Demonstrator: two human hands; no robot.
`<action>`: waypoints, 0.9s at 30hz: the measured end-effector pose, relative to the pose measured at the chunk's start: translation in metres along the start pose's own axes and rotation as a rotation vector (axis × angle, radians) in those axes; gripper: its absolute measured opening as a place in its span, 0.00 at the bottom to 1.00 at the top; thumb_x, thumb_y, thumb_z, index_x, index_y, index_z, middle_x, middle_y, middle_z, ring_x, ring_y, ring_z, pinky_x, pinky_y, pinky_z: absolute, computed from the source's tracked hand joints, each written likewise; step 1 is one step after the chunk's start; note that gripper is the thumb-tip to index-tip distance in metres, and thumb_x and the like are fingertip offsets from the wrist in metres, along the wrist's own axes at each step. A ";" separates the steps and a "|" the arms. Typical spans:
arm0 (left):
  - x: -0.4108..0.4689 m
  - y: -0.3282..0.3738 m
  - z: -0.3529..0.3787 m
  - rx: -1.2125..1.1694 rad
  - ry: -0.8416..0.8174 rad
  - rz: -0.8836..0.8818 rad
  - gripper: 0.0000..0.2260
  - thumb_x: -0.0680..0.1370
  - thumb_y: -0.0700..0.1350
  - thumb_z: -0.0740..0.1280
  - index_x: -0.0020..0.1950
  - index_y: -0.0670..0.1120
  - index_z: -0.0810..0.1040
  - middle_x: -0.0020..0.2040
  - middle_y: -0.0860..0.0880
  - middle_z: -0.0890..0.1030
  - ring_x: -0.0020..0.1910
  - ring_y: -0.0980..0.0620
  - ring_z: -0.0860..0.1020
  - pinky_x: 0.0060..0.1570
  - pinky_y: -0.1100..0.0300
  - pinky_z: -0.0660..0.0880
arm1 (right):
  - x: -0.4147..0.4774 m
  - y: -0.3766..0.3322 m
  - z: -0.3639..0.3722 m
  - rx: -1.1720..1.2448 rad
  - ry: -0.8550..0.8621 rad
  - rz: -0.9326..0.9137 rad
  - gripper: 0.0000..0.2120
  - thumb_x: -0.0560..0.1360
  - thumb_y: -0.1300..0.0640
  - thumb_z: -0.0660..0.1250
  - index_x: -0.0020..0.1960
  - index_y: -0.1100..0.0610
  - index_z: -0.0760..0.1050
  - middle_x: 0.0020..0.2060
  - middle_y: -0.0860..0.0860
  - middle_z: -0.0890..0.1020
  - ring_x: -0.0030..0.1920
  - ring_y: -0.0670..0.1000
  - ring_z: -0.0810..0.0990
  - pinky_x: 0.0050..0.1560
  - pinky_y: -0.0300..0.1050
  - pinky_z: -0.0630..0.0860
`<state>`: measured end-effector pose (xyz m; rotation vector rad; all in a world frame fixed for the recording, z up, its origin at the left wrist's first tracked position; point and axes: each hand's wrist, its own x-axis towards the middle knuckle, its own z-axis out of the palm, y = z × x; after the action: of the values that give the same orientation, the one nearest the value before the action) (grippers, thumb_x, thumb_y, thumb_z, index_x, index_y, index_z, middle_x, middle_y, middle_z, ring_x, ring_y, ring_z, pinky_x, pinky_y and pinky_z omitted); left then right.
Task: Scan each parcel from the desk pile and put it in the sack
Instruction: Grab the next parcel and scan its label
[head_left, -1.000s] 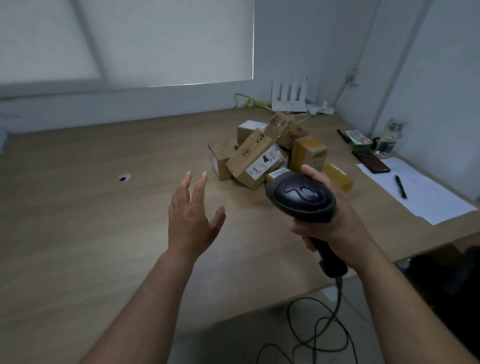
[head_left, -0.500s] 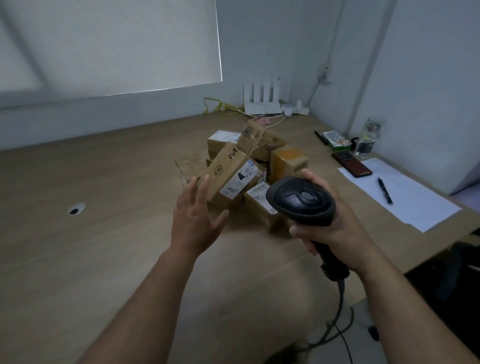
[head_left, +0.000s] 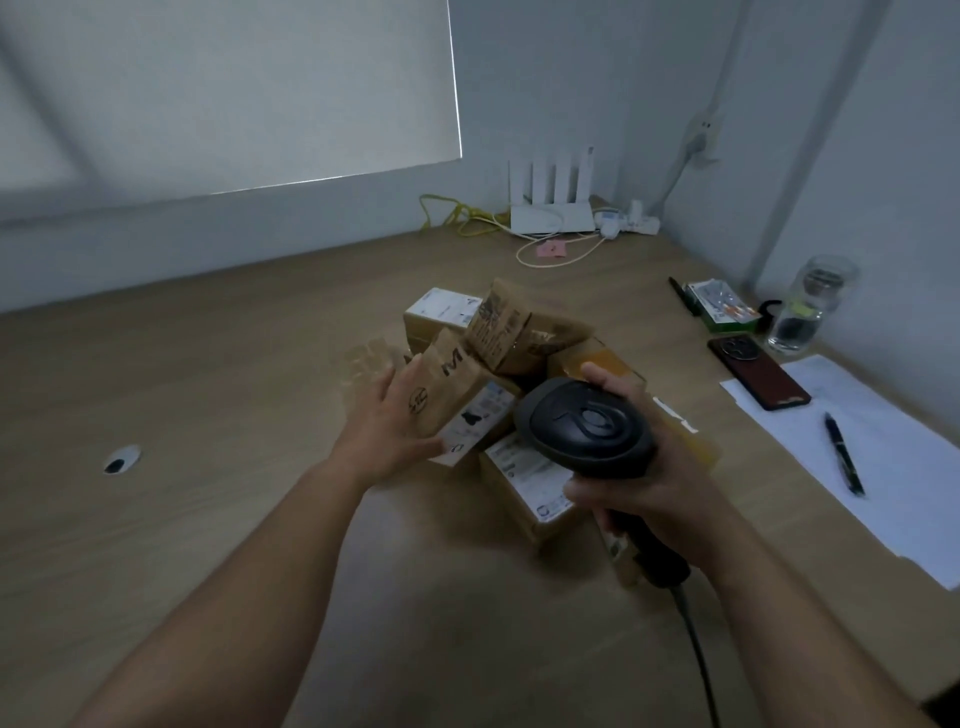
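Note:
A pile of several small cardboard parcels (head_left: 511, 332) lies on the wooden desk (head_left: 208, 395). My left hand (head_left: 387, 418), fingers spread and blurred, reaches the left side of a tilted brown parcel with a white label (head_left: 460, 402); whether it touches is unclear. My right hand (head_left: 654, 483) grips the handle of a black barcode scanner (head_left: 584, 426), whose head hovers over the near side of the pile. The scanner's cable (head_left: 698, 660) hangs off the desk edge. No sack is in view.
Right of the pile lie a dark phone (head_left: 758, 371), white paper (head_left: 893, 457) with a pen (head_left: 844, 454), a glass jar (head_left: 810, 309) and a small green box (head_left: 722, 309). A white router (head_left: 553, 200) and cables sit at the back wall. A cable hole (head_left: 120, 460) marks the desk's left.
My left hand has moved forward from open air to the tilted labelled parcel. The scanner in my right hand has come closer over the pile. The view has shifted toward the parcels.

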<state>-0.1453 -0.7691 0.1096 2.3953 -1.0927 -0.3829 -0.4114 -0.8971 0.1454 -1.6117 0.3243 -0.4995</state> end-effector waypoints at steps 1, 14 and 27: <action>0.010 -0.003 0.002 -0.008 -0.026 -0.010 0.51 0.68 0.54 0.78 0.78 0.62 0.44 0.80 0.49 0.48 0.78 0.47 0.50 0.73 0.44 0.56 | 0.005 0.002 -0.004 0.002 -0.005 0.006 0.45 0.60 0.63 0.79 0.70 0.39 0.66 0.58 0.49 0.80 0.33 0.43 0.81 0.28 0.42 0.74; 0.024 -0.027 0.021 -0.041 -0.163 -0.046 0.54 0.69 0.52 0.77 0.76 0.65 0.38 0.72 0.48 0.56 0.71 0.45 0.61 0.64 0.55 0.66 | 0.033 0.023 -0.020 0.047 -0.053 0.091 0.47 0.59 0.62 0.79 0.71 0.40 0.64 0.58 0.42 0.79 0.39 0.45 0.82 0.32 0.40 0.76; -0.100 -0.082 -0.013 -0.401 0.112 -0.283 0.57 0.54 0.64 0.77 0.74 0.69 0.46 0.70 0.49 0.67 0.68 0.46 0.70 0.63 0.40 0.72 | -0.003 -0.003 0.068 -0.003 -0.080 0.013 0.46 0.61 0.63 0.81 0.72 0.42 0.64 0.60 0.44 0.79 0.43 0.56 0.83 0.40 0.56 0.81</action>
<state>-0.1524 -0.6423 0.0827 2.1765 -0.5620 -0.5033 -0.3800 -0.8361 0.1445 -1.6265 0.2753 -0.4242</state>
